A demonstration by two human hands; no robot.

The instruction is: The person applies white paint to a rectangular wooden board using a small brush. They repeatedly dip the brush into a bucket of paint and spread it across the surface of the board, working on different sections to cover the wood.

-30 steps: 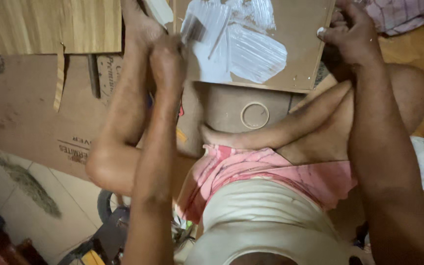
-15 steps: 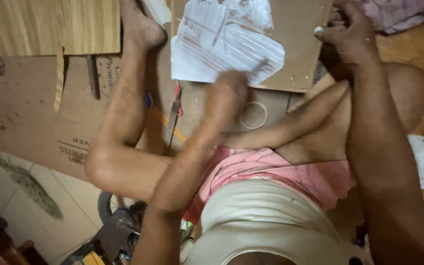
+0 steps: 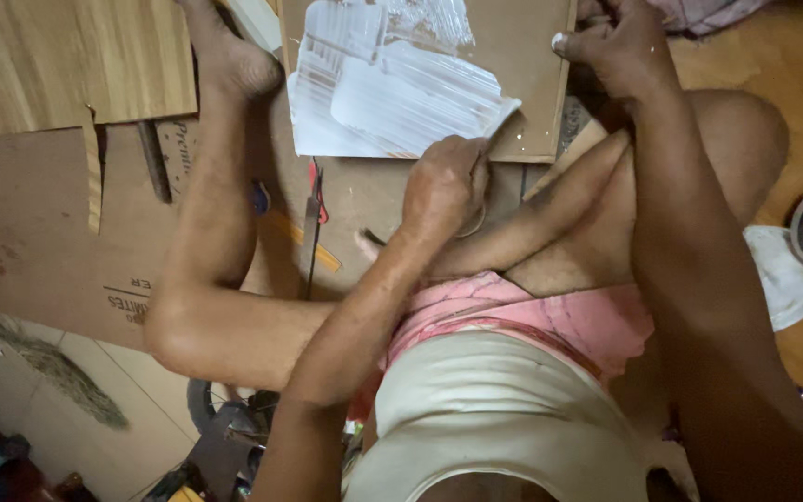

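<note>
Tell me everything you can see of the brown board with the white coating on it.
The brown board is a flat, thin panel that looks like hardboard or plywood, lying on cardboard at the top of the view, its far end cut off by the frame. A wet-looking white coat with streaky spread marks covers its left part; the right strip is bare. The right hand grips its right edge. The left hand is closed at its near edge, by the white patch. A foot rests just left of it.
</note>
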